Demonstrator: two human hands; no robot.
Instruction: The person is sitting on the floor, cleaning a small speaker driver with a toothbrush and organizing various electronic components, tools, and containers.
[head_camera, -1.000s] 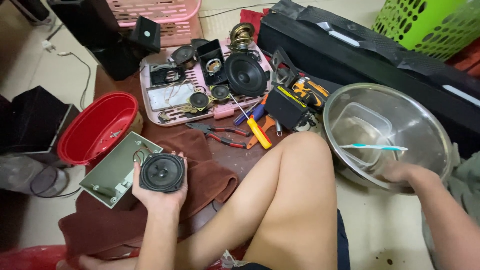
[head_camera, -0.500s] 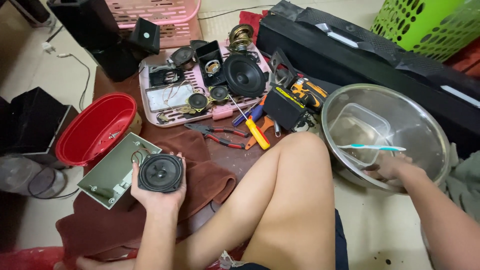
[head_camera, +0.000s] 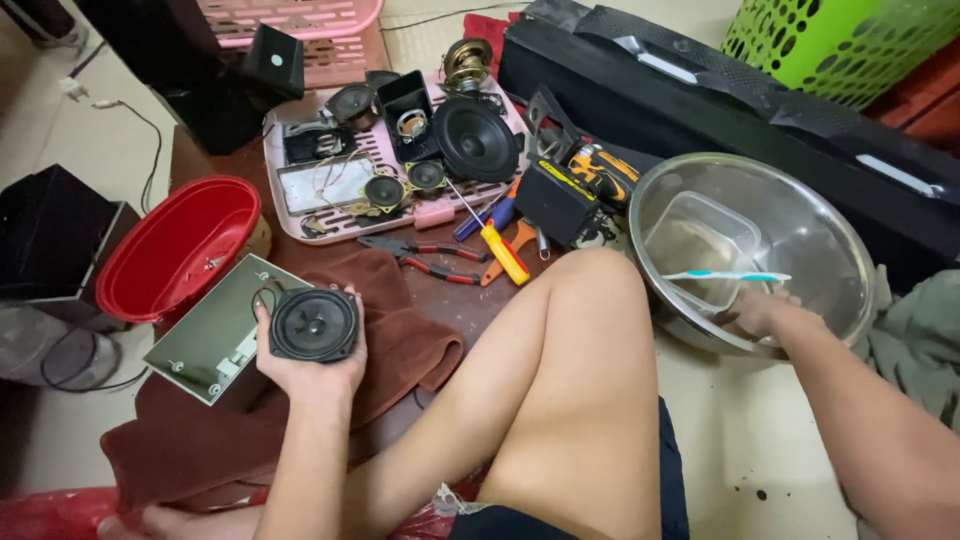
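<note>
Left hand (head_camera: 312, 362) is gripping a round black speaker cone (head_camera: 313, 325); right hand (head_camera: 752, 312) is grasping a turquoise toothbrush (head_camera: 726, 276) inside a shiny steel bowl (head_camera: 830, 230).

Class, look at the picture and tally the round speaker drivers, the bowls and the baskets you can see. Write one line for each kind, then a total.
Speaker drivers: 6 (one in the left hand, big black one, gold-backed one, three small on the pink tray)
Bowls: 2 (red bowl, steel bowl at the right hand)
Baskets: 2 (pink basket, green basket)
Total: 10

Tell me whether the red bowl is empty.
Nearly empty: the red bowl shows a bare red inside, with only one small piece lying in it.
</note>
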